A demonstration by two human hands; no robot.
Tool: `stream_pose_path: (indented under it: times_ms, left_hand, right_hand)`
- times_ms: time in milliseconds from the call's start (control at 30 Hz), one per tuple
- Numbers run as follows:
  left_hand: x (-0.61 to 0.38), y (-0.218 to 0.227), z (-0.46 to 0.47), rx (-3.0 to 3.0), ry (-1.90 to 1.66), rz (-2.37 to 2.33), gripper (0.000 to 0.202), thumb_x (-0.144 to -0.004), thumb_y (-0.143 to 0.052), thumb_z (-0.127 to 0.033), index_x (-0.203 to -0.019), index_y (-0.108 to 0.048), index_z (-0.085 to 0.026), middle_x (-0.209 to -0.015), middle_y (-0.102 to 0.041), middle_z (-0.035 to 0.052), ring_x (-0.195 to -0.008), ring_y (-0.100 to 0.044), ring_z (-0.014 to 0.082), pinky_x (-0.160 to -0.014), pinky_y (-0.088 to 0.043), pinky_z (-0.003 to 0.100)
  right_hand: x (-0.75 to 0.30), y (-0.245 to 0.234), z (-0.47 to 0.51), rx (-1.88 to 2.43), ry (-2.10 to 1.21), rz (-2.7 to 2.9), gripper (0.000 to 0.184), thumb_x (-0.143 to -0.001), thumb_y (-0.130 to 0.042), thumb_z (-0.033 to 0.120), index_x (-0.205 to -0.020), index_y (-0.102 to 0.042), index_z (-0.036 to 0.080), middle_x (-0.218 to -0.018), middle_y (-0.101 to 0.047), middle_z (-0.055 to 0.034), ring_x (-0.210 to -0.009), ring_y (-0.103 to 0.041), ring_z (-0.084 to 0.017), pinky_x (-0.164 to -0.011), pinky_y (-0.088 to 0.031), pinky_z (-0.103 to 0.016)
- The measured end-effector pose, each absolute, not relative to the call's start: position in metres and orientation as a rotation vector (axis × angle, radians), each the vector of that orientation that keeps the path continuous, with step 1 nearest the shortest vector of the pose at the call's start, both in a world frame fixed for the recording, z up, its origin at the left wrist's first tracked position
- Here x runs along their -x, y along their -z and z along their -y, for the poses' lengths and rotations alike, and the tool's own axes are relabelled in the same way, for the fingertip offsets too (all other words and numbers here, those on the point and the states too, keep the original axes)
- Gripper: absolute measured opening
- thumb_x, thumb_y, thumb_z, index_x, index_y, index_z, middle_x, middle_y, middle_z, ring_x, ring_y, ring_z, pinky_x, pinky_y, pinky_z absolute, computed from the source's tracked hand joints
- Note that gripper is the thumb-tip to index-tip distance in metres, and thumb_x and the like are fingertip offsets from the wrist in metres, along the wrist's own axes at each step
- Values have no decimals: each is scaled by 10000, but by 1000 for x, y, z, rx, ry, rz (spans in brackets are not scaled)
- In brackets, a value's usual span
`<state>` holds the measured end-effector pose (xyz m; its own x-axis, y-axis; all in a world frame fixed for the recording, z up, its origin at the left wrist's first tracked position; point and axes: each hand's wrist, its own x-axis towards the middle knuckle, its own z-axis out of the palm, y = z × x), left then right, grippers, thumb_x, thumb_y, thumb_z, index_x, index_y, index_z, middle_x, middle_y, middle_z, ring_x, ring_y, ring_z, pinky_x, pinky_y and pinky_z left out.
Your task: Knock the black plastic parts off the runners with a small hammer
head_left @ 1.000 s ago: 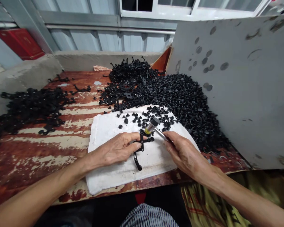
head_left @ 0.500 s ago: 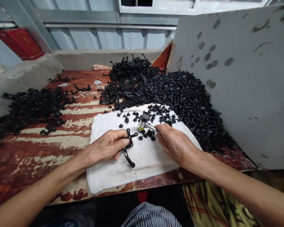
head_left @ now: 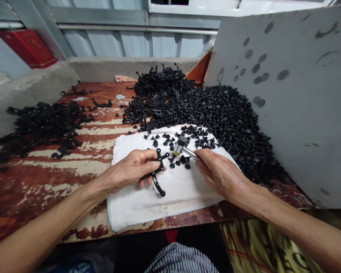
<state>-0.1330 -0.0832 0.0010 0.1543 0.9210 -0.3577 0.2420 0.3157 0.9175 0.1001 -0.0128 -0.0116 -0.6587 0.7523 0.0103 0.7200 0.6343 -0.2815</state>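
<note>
My left hand [head_left: 136, 165] pinches a black bracket with several thin arms [head_left: 158, 185] and small round ends, held over the folded white cloth [head_left: 165, 206]. Part of the bracket is hidden behind my fingers. The handle of a small mallet [head_left: 191, 153] is gripped in my right hand [head_left: 220, 172]. Its head, with a dark upper face, a silver middle and a yellow lower face, points down close above the cloth. Around the mallet head lie loose black round-headed pegs [head_left: 183, 160], several of them standing on their flat heads.
A large heap of black pegs [head_left: 224, 113] rises behind the cloth on the right, merging with piled brackets [head_left: 159, 83]. Another bracket pile [head_left: 48, 125] lies left on the worn red-brown table [head_left: 74, 167]. A grey board [head_left: 295, 113] stands along the right side.
The view has shifted slightly. The bracket has turned a little in my left hand, and more of the left fingertips show beneath it. My right hand still holds the mallet in about the same place.
</note>
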Motion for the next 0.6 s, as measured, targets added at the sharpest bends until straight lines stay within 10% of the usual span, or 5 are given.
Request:
stream_pose_path:
  times_ms: [267, 600]
  left_hand:
    - [130, 2, 63, -1527, -545, -1268, 307, -847, -517, -449, -825, -545, -144, -502, -458, -45, -437, -421, 69, -422, -301, 168]
    - [142, -3, 73, -1618, -492, -1340, 274, -910, -440, -398, -891, -550, -148, -547, -456, -47, -477, -413, 81, -450, -297, 181]
  right_hand:
    - [-104, 16, 15, 1184, -347, 2720, 162, -855, -365, 127, -946, -493, 167, -764, -531, -43, -640, -486, -174, -591, -313, -290]
    - [-79, 11, 6, 1262, -355, 2821, 148, -868, -381, 100, -935, -500, 159, -874, -538, -67, -703, -499, -180, -604, -319, -295]
